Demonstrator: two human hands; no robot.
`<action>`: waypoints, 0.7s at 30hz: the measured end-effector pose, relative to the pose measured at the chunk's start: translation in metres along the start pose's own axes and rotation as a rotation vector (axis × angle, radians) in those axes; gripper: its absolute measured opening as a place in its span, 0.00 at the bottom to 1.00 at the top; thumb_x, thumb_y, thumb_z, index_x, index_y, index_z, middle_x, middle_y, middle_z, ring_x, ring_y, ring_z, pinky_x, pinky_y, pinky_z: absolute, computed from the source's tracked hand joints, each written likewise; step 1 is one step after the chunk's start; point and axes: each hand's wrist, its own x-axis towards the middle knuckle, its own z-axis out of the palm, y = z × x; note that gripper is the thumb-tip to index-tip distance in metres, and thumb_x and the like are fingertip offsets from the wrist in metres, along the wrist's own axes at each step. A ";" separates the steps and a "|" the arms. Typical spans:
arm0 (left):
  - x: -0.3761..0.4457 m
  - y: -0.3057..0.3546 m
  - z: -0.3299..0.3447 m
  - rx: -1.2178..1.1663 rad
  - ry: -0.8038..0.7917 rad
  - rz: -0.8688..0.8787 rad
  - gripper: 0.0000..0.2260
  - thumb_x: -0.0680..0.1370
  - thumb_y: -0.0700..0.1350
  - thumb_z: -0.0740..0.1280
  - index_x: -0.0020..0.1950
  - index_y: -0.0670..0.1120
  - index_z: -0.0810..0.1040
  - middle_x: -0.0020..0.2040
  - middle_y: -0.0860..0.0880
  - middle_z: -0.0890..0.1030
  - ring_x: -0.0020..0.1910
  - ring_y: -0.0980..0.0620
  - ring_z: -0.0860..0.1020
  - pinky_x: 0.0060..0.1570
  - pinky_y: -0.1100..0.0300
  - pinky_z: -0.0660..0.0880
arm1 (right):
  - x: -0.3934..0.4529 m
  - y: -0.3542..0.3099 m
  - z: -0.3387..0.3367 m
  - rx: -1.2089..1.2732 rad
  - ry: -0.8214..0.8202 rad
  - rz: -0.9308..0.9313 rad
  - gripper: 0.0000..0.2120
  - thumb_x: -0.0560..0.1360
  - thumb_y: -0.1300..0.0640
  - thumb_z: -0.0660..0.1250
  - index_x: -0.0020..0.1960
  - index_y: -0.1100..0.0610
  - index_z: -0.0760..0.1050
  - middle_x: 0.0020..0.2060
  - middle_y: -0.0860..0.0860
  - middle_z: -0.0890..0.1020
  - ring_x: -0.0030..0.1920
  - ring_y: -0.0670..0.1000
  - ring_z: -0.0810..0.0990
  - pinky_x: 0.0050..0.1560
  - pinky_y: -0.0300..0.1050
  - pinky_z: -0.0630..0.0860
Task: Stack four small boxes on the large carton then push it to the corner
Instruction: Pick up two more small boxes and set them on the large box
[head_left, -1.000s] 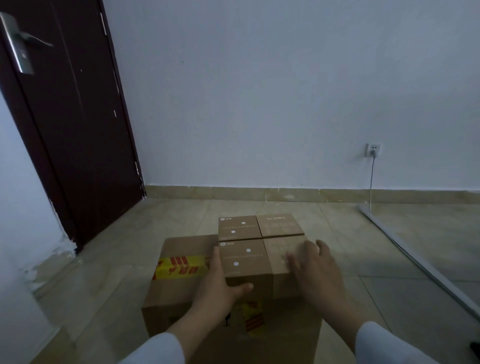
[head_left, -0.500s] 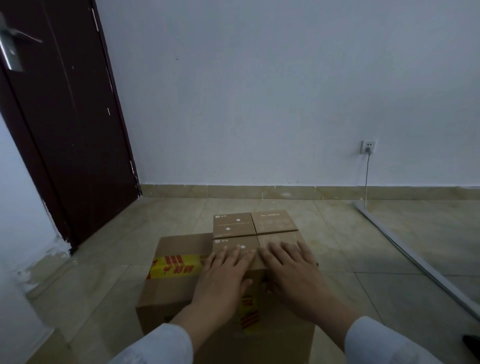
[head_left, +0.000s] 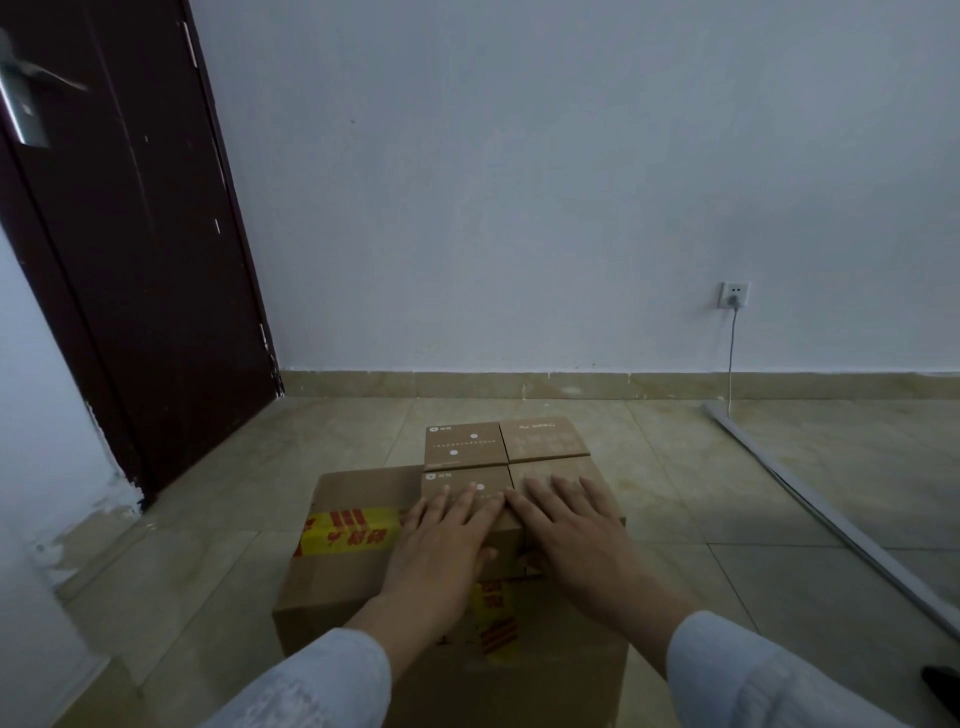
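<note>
A large brown carton (head_left: 337, 582) with yellow and red tape sits on the tiled floor in front of me. Several small brown boxes lie on its top in a tight square: far left box (head_left: 464, 445), far right box (head_left: 546, 438), near left box (head_left: 457, 480) and near right box (head_left: 558, 472). My left hand (head_left: 441, 545) lies flat, palm down, on the near left box. My right hand (head_left: 576, 535) lies flat on the near right box. Fingers of both hands are spread and grip nothing.
A dark door (head_left: 130, 234) stands at the left, meeting the white wall (head_left: 519, 182) at a corner ahead left. A wall socket (head_left: 734, 295) with a cable hangs at the right. A long grey strip (head_left: 831, 525) lies on the floor to the right.
A second ago my left hand held the near left box's side; both hands have since moved onto the tops of the near boxes. In the last half second they barely shifted.
</note>
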 end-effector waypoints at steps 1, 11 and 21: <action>0.000 -0.001 0.001 0.001 0.001 -0.002 0.26 0.80 0.52 0.54 0.75 0.58 0.46 0.79 0.51 0.49 0.77 0.47 0.46 0.75 0.50 0.43 | 0.001 0.000 0.001 -0.003 0.009 -0.005 0.36 0.57 0.41 0.76 0.63 0.50 0.73 0.55 0.51 0.83 0.54 0.56 0.83 0.54 0.56 0.76; 0.005 -0.002 0.004 0.014 0.039 0.012 0.26 0.80 0.52 0.53 0.75 0.58 0.45 0.79 0.51 0.48 0.77 0.48 0.45 0.74 0.51 0.43 | 0.003 0.002 0.007 0.004 0.105 -0.011 0.28 0.67 0.43 0.53 0.63 0.50 0.73 0.55 0.50 0.83 0.54 0.55 0.83 0.54 0.54 0.76; -0.037 -0.019 0.021 -0.182 0.206 -0.115 0.45 0.73 0.62 0.61 0.69 0.56 0.25 0.74 0.55 0.32 0.74 0.55 0.35 0.70 0.56 0.38 | -0.066 -0.010 0.031 0.092 0.179 -0.072 0.37 0.72 0.41 0.54 0.76 0.52 0.48 0.74 0.51 0.57 0.75 0.56 0.53 0.71 0.54 0.48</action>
